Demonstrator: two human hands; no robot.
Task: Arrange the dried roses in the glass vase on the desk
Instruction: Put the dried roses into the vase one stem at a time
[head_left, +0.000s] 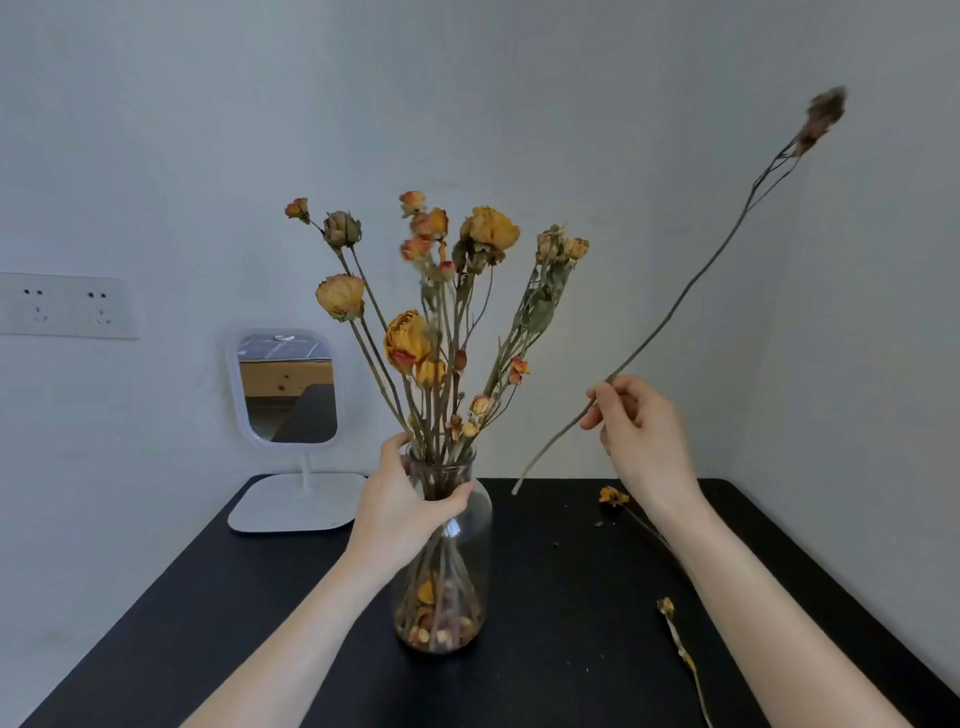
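Near the middle of the black desk (545, 675), upright: the glass vase (470, 551), clear, with loose petals (436, 626) and crumbled bits heaped at its bottom. Inside it, the dried roses (491, 231), orange and yellow heads on thin stalks, fanned out above the rim and crossed lower down in the glass.

Around the neck and shoulder of the vase, the left hand (405, 504), clasping the glass, thumb laid along the near right side, fingers curled round the far left side by the rim.

Up and to the right of the vase, clear of the bunch, the right hand (644, 441), pinching a long single stem (691, 283) between thumb and fingertips, remaining fingers loosely bent. Tilted, that stem: cut lower end in the air above the desk, just right of the vase and apart from it; upper end slanting away to the right, up to a dark, blurred dried head (823, 117) against the pale wall.

On the desk behind the right wrist, a small yellow rose (613, 496), stalk partly hidden by the forearm, with a few crumbs beside it. Nearer the front right, a withered stem (680, 660) lying flat.

At the back left corner, a white stand mirror (288, 387), base on the desk. Further left on the wall, a white socket plate (67, 306).
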